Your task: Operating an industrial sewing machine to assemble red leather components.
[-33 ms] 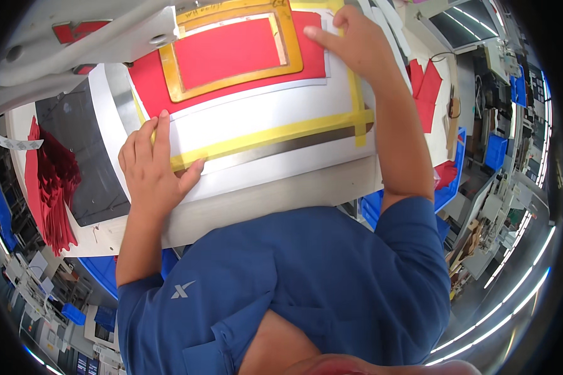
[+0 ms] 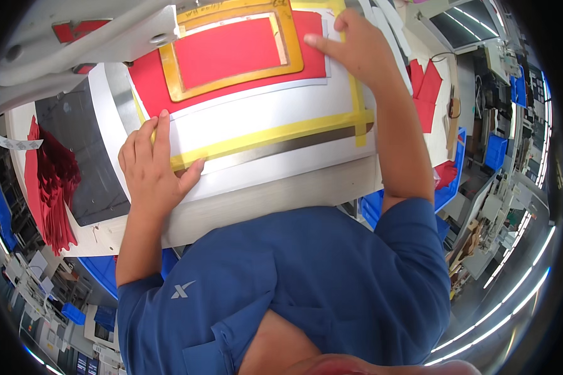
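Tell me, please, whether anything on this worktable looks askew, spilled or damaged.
Nothing looks spilled or damaged. The red stack at the left is rumpled and fanned, and the red pieces at the right lie at differing angles, unlike the flat red sheet under the yellow frame.

Over the left end of the table [image 2: 269,195], a dark panel [image 2: 97,181], with a marked white strip [image 2: 22,145] hanging farther left. Beyond the table's far right corner, a dark screen [image 2: 461,28], tilted. Just below the table's right edge, a blue crate [image 2: 450,192]; well apart to the table's right, a blue bin [image 2: 496,152]. Well below the table's left end, a blue box [image 2: 74,314], small and blurred. Far off to the table's lower right, strip lights [image 2: 543,249], glowing white.
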`<state>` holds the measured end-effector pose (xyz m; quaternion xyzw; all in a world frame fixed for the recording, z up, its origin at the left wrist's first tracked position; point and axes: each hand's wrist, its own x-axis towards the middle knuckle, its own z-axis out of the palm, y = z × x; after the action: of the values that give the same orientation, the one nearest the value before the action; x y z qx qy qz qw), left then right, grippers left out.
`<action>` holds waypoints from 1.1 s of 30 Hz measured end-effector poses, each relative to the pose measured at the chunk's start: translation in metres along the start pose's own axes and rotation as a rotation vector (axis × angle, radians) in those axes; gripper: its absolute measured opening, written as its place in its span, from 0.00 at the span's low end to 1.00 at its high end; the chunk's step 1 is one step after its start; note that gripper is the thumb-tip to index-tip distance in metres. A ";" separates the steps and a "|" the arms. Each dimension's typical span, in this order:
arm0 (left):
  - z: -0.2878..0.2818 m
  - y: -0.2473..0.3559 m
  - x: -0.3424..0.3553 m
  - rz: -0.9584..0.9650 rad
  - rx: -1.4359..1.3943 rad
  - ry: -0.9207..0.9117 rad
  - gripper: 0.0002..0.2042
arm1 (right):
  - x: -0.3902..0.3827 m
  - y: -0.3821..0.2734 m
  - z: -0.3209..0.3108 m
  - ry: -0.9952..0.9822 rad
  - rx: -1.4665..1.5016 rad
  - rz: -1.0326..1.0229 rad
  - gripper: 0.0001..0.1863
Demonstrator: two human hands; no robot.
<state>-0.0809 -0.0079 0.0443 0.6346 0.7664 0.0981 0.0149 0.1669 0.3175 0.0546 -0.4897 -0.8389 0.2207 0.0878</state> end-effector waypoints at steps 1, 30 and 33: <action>0.000 0.000 0.000 0.002 0.008 0.004 0.44 | -0.008 0.001 -0.002 -0.040 -0.118 -0.039 0.34; 0.001 -0.003 0.002 0.114 -0.078 0.011 0.42 | -0.040 -0.015 0.006 -0.024 -0.095 -0.075 0.41; 0.000 -0.002 0.002 0.089 -0.046 0.028 0.42 | -0.032 -0.003 -0.005 -0.072 -0.121 -0.020 0.40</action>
<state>-0.0827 -0.0066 0.0441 0.6663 0.7350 0.1251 0.0143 0.1826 0.2902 0.0632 -0.4775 -0.8582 0.1861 0.0297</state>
